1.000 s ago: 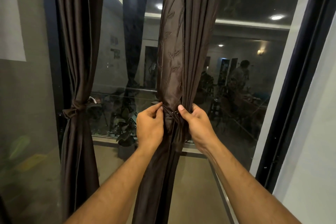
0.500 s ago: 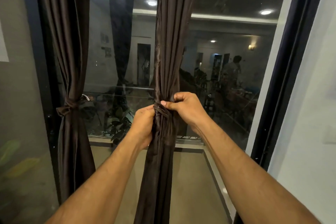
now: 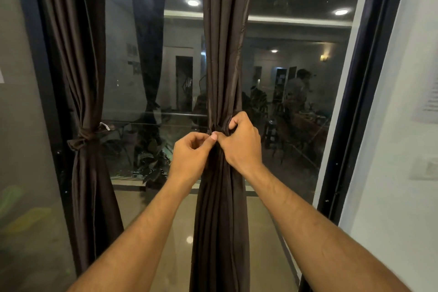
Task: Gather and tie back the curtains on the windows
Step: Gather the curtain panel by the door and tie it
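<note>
Since half a second ago, the right hand (image 3: pixel 239 142) has shifted from wrapping over the top of the gathered waist to bearing on it from the right, and the left hand (image 3: pixel 193 152) has come out from behind the fabric so that its thumb now meets the right thumb at the knot. The view has also tipped slightly, with the hands sitting lower in it.

The middle curtain (image 3: pixel 222 59) hangs in the centre of the window, bunched into a narrow column. At its waist the tie band (image 3: pixel 219 128) shows only as a dark twist between the two thumbs. The right hand's fingers are curled round the bunch and the band. The left hand's fingers are curled, its thumb and forefinger pinching at the band's end, though what exactly is pinched is too dark to make out.

To the left, the left curtain (image 3: pixel 83 78) is already tied back, its knot (image 3: pixel 81 138) sitting at much the same height.

The likely risk is the band slipping free before the knot is drawn tight: the fabric looks smooth and glossy, so if either hand eases its hold the folds could spread and the twist unwind. Pulling unevenly could also leave the knot crooked or loose.

No containers are in view. Behind the curtains only the window glass (image 3: pixel 296 54) shows, with room reflections.
</note>
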A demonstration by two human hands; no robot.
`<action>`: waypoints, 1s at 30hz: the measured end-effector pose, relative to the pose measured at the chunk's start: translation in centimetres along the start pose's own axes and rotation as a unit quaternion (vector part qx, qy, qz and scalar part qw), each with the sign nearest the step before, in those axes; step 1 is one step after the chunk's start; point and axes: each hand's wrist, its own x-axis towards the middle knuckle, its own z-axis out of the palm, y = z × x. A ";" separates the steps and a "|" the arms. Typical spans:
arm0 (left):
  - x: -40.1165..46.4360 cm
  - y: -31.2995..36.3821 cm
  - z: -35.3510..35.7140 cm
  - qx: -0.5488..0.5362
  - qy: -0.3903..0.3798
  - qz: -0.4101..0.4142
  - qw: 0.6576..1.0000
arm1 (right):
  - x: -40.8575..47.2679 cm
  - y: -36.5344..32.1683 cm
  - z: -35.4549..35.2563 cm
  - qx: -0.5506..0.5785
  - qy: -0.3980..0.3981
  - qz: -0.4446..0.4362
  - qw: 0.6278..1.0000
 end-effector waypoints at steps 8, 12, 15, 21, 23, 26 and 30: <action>-2.7 0.3 1.6 0.008 -0.049 0.032 0.998 | -3.3 1.7 -1.1 0.364 -0.082 0.135 0.918; -3.2 0.6 2.6 0.056 -0.007 0.045 0.997 | -3.2 1.9 -2.3 0.388 -0.156 0.200 0.886; -3.2 0.9 2.3 0.130 0.012 0.057 0.990 | -2.7 1.7 -3.6 0.355 -0.211 0.268 0.871; -3.8 2.2 1.5 0.125 -0.004 0.024 0.992 | -2.8 1.6 -6.1 0.383 -0.260 0.291 0.837; -4.3 2.5 1.5 0.122 0.007 0.013 0.992 | -3.5 1.4 -6.8 0.378 -0.263 0.271 0.845; -5.0 2.8 1.9 0.088 0.066 -0.054 0.992 | -4.8 1.1 -7.4 0.373 -0.252 0.262 0.854; -5.7 3.7 1.5 -0.042 0.099 -0.168 0.980 | -7.4 0.2 -7.2 0.343 -0.263 0.242 0.869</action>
